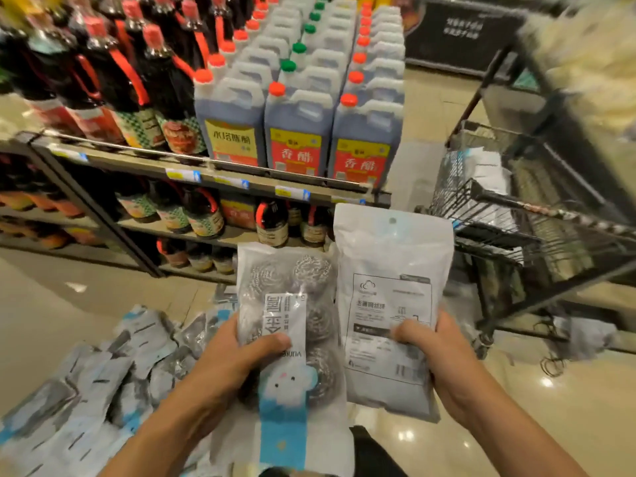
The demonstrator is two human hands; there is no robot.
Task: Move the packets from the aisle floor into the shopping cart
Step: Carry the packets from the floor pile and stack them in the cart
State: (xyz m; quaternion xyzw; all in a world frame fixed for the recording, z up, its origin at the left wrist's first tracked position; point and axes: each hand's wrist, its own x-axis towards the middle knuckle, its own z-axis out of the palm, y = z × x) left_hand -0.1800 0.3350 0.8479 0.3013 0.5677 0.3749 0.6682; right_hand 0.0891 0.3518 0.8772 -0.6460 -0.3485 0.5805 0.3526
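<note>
Left hand (237, 352) grips a clear steel-scourer packet (292, 339); right hand (437, 346) grips a white label-backed packet (389, 270) just beside it

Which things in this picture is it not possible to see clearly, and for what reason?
1. Head view: how many packets lie in the shopping cart is unclear; wire mesh and blur hide them.
2. The pile of packets on the floor is cut by the left and bottom edges.
3. Small print on the right packet is too small to read.
4. The left packet has its lower end cut off by the bottom edge.
</note>
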